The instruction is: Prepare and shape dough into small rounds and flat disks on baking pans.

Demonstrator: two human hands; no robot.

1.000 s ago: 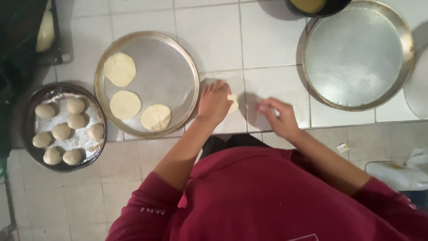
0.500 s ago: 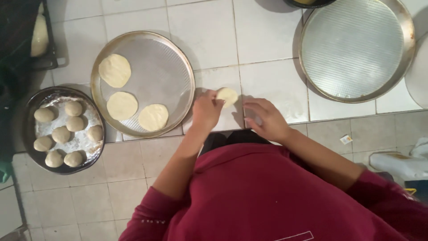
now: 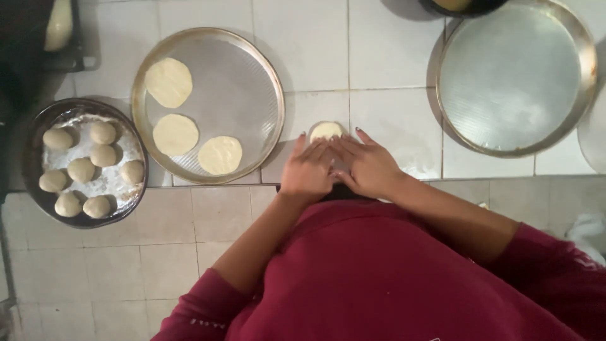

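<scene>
On the tiled counter point(image 3: 391, 57), both hands point(image 3: 338, 165) now press the dough disc point(image 3: 326, 131).

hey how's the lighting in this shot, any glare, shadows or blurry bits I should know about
Head view: light is soft and a bit dim, falling off to dark at the upper left corner; the empty round pan shows a pale sheen, not harsh glare; the left hand and right hand cast faint shadows on the tiles; the dough disc and edges look slightly soft.

A round metal tray point(image 3: 252, 57) holds 3 flattened dough discs point(image 3: 175, 134) beside a floured pan point(image 3: 38, 132) of 7 dough balls point(image 3: 81, 169).
</scene>
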